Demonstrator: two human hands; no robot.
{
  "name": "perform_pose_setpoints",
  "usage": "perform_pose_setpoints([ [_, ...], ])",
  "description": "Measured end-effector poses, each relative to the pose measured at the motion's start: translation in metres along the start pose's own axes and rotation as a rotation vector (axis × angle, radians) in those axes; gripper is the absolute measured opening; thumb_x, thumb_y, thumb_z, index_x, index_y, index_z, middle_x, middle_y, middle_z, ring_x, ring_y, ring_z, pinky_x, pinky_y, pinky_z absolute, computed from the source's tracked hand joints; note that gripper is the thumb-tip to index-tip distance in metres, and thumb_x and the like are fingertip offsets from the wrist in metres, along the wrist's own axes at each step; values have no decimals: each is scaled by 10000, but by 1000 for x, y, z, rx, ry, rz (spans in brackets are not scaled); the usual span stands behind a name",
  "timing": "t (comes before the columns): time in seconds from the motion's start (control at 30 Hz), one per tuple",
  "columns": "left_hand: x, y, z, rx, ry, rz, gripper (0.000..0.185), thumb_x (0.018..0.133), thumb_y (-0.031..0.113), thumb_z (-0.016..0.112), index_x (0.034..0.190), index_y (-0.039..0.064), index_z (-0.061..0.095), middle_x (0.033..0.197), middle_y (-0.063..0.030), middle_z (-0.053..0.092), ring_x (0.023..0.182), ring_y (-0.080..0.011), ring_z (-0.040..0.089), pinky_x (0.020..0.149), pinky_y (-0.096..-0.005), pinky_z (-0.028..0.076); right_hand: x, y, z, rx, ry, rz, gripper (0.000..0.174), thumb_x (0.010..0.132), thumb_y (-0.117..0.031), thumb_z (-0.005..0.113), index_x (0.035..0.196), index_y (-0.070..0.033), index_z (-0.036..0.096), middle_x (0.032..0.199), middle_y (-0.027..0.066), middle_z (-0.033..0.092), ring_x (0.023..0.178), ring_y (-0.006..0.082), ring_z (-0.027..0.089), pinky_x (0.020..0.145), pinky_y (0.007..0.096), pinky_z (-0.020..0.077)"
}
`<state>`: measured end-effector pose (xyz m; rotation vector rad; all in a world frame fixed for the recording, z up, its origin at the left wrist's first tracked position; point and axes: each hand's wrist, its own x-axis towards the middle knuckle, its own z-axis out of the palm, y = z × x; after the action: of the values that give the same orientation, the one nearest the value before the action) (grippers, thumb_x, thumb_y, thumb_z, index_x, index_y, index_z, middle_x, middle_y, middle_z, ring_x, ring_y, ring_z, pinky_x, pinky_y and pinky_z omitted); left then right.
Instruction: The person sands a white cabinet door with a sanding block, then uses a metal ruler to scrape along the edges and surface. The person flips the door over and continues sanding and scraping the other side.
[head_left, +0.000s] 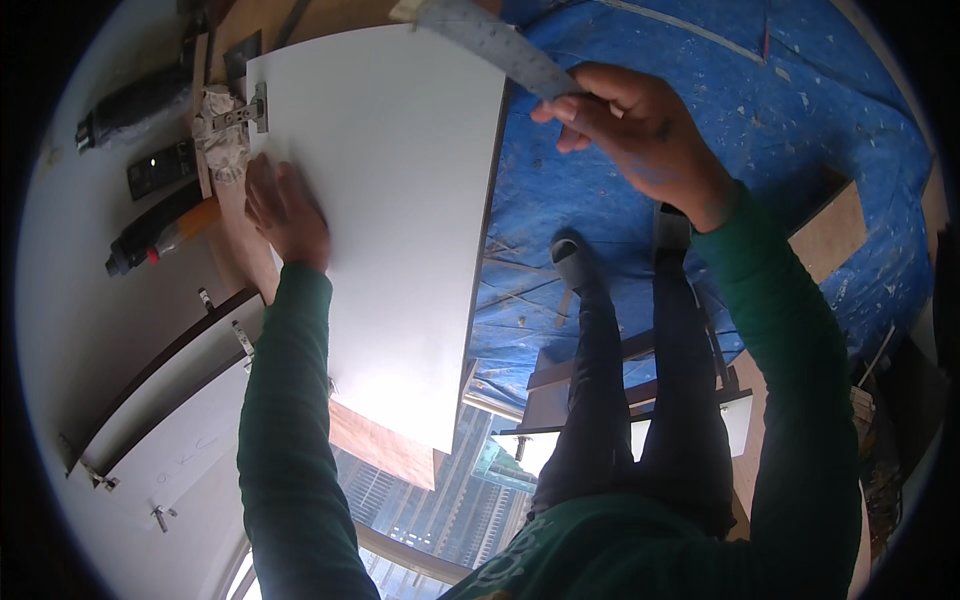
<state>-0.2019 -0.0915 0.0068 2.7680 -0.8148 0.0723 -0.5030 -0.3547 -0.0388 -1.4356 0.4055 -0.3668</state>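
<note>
A white cabinet door panel (382, 210) with a dark edge lies before me. A metal concealed hinge (255, 112) is fixed near its upper left corner. My left hand (289, 214) rests on the panel's left edge, below the hinge, fingers over the edge and holding nothing that I can see. Raised above the blue sheet, my right hand (637, 135) grips the lower end of a grey, flat strip with marks along it, like a metal ruler or saw blade (499, 52). The strip's far end, by a pale block (406, 10), reaches over the panel's top edge.
Left of the panel lie a phone (161, 169), a bottle with a red cap (176, 231), black wrapped tools (135, 112) and crumpled paper (225, 142). More white panels with hinges (187, 420) stand lower left. A blue tarpaulin (750, 112) covers the floor; a wooden board (829, 232) lies at right.
</note>
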Motion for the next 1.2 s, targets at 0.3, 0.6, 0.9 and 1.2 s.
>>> perform_pose_setpoints([
  [0.3,2,5,0,3,-7,-14,678,1041,551,401,1501,59,475,1565,-167,448,1425,-392,379,1179,-546,291,-96,12,111,-451,-215,-263,407,883,-418,797,708,-130,568,570,45,565,514,203,601,506,375,473],
  [0.6,0,7,-2,-8,-9,4,659,1043,523,407,1498,50,475,1555,-176,452,1407,-400,388,1170,-537,303,13,49,23,-362,206,-289,430,922,-387,792,677,-94,594,554,58,539,465,177,516,460,332,384],
  [0.9,-1,7,-5,-7,-13,-12,650,1047,511,420,1499,47,471,1570,-174,438,1413,-397,378,1180,-531,295,30,19,12,-94,199,-155,404,947,-423,761,743,-86,672,563,60,551,467,164,509,468,341,382],
  [1.2,-2,6,-3,-7,-21,6,674,1049,543,413,1513,56,454,1555,-165,446,1414,-382,372,1174,-531,312,-6,38,39,-528,90,-383,557,856,-515,810,578,-138,508,505,14,461,420,169,463,428,343,356],
])
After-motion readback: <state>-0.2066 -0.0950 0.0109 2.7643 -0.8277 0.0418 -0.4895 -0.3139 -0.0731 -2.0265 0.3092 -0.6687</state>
